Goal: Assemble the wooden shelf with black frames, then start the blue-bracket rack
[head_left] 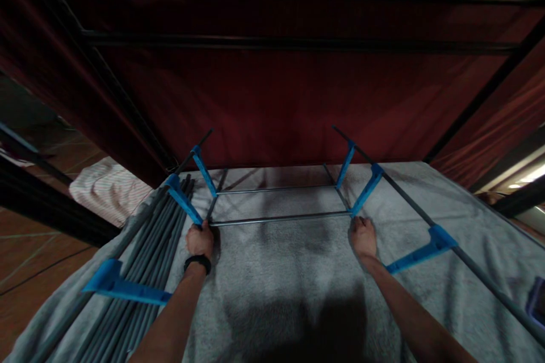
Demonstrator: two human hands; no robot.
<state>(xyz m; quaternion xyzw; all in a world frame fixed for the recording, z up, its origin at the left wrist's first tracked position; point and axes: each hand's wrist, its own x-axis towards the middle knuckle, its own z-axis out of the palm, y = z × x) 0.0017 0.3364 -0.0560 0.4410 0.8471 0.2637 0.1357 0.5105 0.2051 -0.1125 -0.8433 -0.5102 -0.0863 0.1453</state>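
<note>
On a grey blanket (276, 272) lies a partly joined frame of thin grey tubes and blue plastic brackets. My left hand (200, 239), with a black wristband, is closed on the frame's left lower tube, beside a blue bracket (185, 204) and the left end of the near cross tube (276, 219). My right hand (363, 237) is closed at the right end, just below another blue bracket (366, 190); fingers hide the tube there. A second cross tube (276, 188) runs parallel farther back. Long side tubes pass through the brackets' outer ends on the left and right (411, 198).
Several loose grey tubes (131, 295) lie bundled at left. Blue brackets also sit nearer me, at left (128, 288) and right (421, 252). A dark red fabric wall (289, 102) with black bars rises behind. Striped cloth (110, 187) hangs at left.
</note>
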